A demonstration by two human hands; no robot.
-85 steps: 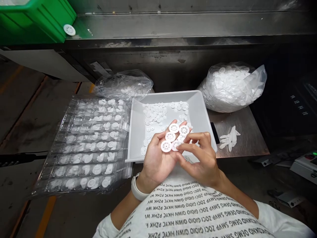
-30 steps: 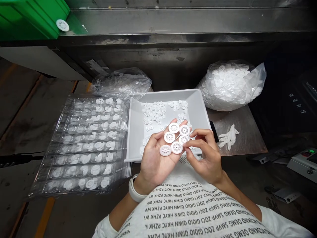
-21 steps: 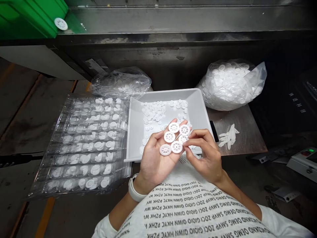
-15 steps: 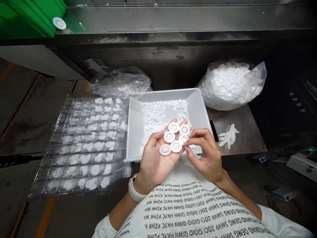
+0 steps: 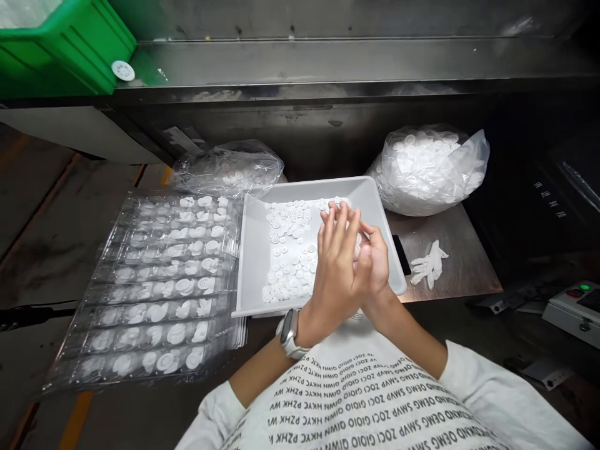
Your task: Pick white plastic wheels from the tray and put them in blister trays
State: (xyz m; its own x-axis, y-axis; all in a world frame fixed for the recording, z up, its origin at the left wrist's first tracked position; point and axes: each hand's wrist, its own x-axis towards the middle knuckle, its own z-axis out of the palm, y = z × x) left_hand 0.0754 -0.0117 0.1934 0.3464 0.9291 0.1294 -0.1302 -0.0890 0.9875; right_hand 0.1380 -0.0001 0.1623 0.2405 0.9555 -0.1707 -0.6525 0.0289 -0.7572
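My left hand (image 5: 334, 265), with a watch on its wrist, is turned over and laid against my right hand (image 5: 379, 265). Its fingers are stretched out. Between the two palms are white plastic wheels; an edge of the white wheels (image 5: 358, 247) peeks out, and the others are hidden. Both hands are above the right part of a grey tray (image 5: 382, 247). Many small white discs (image 5: 290, 219) are spread over the tray's floor, partly covered by my hands.
Left of the tray lie stacked clear blister trays (image 5: 154, 281) with white parts. Clear bags (image 5: 429, 172) of white pieces stand behind. A white glove (image 5: 431, 264) and a black phone-like object (image 5: 402, 255) lie right. A green bin (image 5: 70, 53) and a loose wheel (image 5: 122, 70) are on the ledge.
My left hand, earlier palm up with several wheels on it, has flipped over onto my right hand. My right hand's pinch has opened to meet it. The view has tilted slightly up.
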